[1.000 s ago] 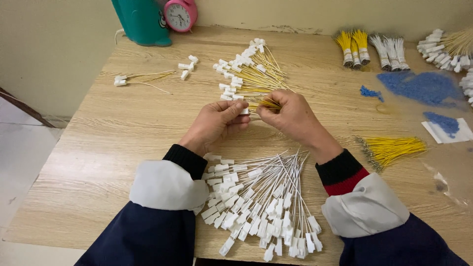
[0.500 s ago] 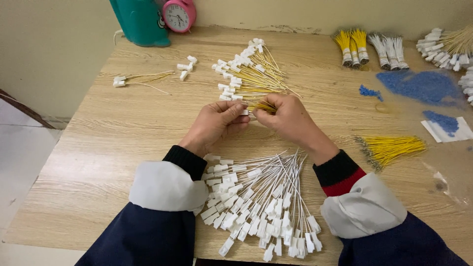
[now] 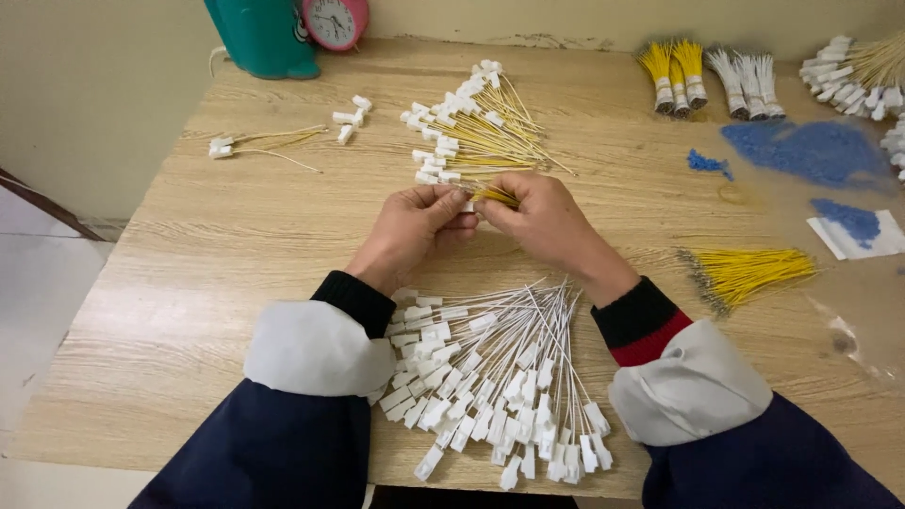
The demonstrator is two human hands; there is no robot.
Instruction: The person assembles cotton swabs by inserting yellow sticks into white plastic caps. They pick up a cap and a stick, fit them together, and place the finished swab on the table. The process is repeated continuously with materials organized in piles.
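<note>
Nearest me, between my sleeves, lies a fan of white wires with white plastic connectors (image 3: pixel 490 386), thin stiff strands tipped with small blocky housings, spread on the pale wood-grain surface (image 3: pixel 189 283). Above it my left hand (image 3: pixel 410 231) and right hand (image 3: pixel 547 221) meet, fingertips together; since a moment ago they have barely shifted, only drawn a little closer, so the same piece is being worked. My left grip is pinched shut on a small white connector, and my right grip is closed around a short bundle of yellow wires (image 3: pixel 495 196) that pokes out between thumb and finger. Just beyond lies a loose heap of yellow wires with white connectors (image 3: pixel 471 127). To the right rests a bare yellow wire bunch (image 3: pixel 749 273); farther off sit blue patches (image 3: pixel 801 151), taped bundles (image 3: pixel 707 80) and a pink clock (image 3: pixel 335 19).
</note>
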